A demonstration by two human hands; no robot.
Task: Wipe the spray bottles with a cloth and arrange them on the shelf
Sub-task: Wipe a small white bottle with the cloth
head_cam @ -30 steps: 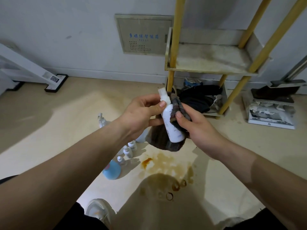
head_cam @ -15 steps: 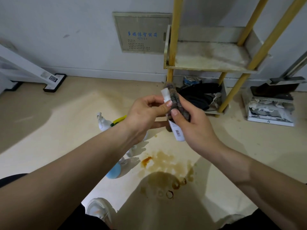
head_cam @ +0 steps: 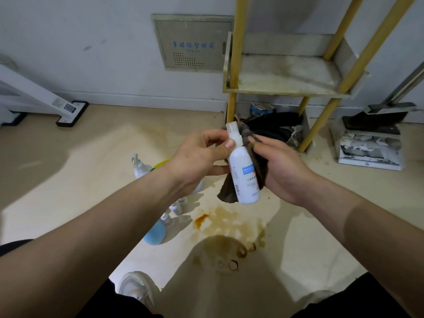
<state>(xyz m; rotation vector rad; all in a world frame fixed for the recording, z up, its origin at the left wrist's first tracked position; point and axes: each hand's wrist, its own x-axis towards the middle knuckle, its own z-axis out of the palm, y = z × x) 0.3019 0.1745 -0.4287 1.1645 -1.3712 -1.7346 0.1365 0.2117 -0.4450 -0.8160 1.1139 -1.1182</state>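
Two bare hands meet in front of the shelf point(head_cam: 286, 74), and between them is one white bottle point(head_cam: 244, 180), upright with its cap up, off the floor and short of the shelf. The left hand point(head_cam: 195, 161) has its grip pinched on the bottle's neck, thumb in front just under the cap, fingers behind. The right hand point(head_cam: 284, 173) has its grip curled round one dark brown cloth point(head_cam: 255, 161), which is pressed to the bottle's right side and rises behind the cap; a loose end hangs behind the base. On the floor point(head_cam: 91, 180) under the left forearm stand more bottles, partly hidden by the arm: one white trigger bottle point(head_cam: 139, 165), one round blue bottle point(head_cam: 153, 235) with a clear cap, and at least one small bottle point(head_cam: 176, 207); the rest behind the wrist I cannot count. The shelf shows two tiers, the upper board stained, the lower holding a dark heap point(head_cam: 275, 125). Three yellow posts point(head_cam: 236, 53) rise above the upper board. One brown stain point(head_cam: 229, 228) spreads on the floor below the hands. One grey panel point(head_cam: 195, 42) sits in the wall left of the shelf, one dustpan point(head_cam: 369, 143) on the floor to its right.
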